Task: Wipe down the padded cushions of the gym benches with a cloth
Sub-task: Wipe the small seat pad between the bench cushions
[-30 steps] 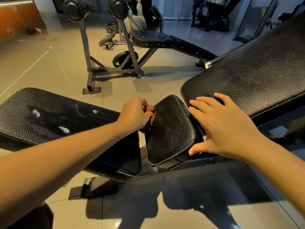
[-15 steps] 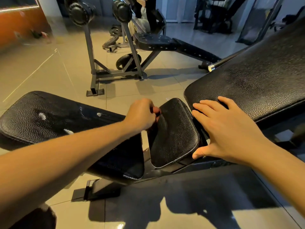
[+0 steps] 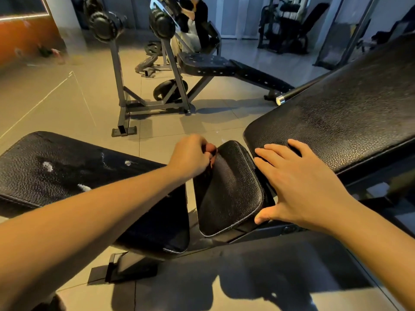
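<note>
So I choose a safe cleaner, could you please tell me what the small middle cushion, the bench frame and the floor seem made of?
Small middle cushion: black pebble-grained covering with pale piping along its edge, probably vinyl or faux leather.
Bench frame: seemingly dark painted metal, from its square tube and flat foot.
Floor: glossy beige tiles, shown by grout lines and reflections.

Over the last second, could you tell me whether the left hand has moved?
Yes: the left hand, holding the reddish cloth, has slid a little along the left edge of the small pad, toward its far corner.
</note>
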A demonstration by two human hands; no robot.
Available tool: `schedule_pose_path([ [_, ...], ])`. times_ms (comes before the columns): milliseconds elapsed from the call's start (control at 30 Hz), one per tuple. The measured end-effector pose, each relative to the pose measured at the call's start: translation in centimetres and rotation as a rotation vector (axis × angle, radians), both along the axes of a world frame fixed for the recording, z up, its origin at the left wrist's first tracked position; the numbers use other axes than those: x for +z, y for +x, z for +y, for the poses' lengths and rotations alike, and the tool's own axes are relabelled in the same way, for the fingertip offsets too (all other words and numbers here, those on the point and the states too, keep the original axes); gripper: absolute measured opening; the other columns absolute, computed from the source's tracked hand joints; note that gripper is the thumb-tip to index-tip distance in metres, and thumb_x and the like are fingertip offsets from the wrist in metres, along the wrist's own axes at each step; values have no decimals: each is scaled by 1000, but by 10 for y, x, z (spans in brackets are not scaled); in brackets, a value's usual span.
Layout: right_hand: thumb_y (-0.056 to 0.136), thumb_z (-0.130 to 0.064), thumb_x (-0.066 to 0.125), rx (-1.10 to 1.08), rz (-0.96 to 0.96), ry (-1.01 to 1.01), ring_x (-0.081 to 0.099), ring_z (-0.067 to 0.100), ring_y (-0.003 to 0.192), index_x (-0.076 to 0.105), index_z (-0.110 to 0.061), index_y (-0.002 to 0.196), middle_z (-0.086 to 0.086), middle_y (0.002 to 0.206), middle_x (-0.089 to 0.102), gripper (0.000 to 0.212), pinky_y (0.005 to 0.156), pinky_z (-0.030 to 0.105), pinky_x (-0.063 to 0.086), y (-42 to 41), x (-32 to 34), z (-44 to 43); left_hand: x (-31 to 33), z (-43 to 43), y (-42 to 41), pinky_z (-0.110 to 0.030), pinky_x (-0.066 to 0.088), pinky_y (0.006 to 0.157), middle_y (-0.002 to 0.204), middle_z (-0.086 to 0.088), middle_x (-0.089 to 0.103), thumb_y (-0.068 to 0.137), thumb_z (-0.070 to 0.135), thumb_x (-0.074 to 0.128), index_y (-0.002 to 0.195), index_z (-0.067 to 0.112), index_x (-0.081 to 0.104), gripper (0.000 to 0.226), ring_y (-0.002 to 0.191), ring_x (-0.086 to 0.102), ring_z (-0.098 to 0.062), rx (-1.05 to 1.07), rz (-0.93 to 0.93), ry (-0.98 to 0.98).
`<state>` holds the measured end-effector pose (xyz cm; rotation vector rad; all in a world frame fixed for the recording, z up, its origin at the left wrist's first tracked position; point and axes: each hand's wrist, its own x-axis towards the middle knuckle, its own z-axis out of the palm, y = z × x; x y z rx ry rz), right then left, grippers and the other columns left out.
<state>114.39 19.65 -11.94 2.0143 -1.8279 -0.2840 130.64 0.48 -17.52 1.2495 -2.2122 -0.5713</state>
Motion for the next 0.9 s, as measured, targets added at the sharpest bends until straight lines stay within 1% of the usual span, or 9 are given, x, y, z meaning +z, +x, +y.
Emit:
schedule_pose_path([
  [100,52,-96,58,-3,-9,4,56,31,133,64,-6,132,12,139,62,120,112,57,41,0,1,1,2,3,-6,-30,52,85,103,-1,71,93,21,72,113,15,73,22,101,65,-19,34,15,-1],
  [200,51,-96,61,-15,-7,3,54,31,134,62,-5,134,13,141,61,123,112,57,40,0,2,1,11,58,13,-25,49,82,96,12,72,89,22,73,107,24,75,18,92,64,-6,-194,31,-71],
  [300,50,-95,61,-14,-6,-8,54,31,134,62,-4,134,13,141,60,124,112,57,40,0,1,0,14,89,27,-24,49,81,96,10,74,87,21,72,102,25,75,16,90,64,-5,-387,5,-152],
  [433,50,-93,63,-9,-19,-19,56,32,132,63,-2,133,14,139,62,123,111,59,41,1,0,1,9,34,-2,-28,50,91,107,2,74,92,20,70,112,20,74,20,103,65,-14,-166,18,-95],
  [533,51,-94,61,-9,-20,-15,57,31,132,63,-3,132,13,138,62,122,111,58,42,2,1,2,12,-3,-18,-33,52,92,111,-5,73,93,20,72,117,15,73,25,108,66,-23,-9,32,-29],
  [600,50,-94,61,-20,-27,-2,56,31,132,61,-3,133,13,139,62,124,111,58,42,2,2,2,14,16,-15,-30,51,90,109,-2,74,91,19,73,115,17,74,23,106,66,-19,-56,26,-51],
  [767,52,-96,57,-43,-29,-3,52,29,136,58,-2,137,14,144,58,127,115,54,38,3,3,3,18,112,31,-26,50,84,99,12,72,89,27,72,106,27,72,17,94,63,-5,-442,-2,-174],
  [833,51,-96,57,-58,-29,0,51,29,137,57,-1,138,14,144,57,129,116,53,37,3,2,3,17,110,32,-23,48,83,98,12,71,89,25,71,103,25,72,14,93,63,-5,-458,11,-158],
  [900,51,-97,57,-66,-27,-3,52,30,137,57,0,138,15,143,58,130,116,53,37,2,2,3,16,87,17,-11,44,84,99,15,71,90,20,70,102,24,73,13,95,61,-1,-392,45,-150],
])
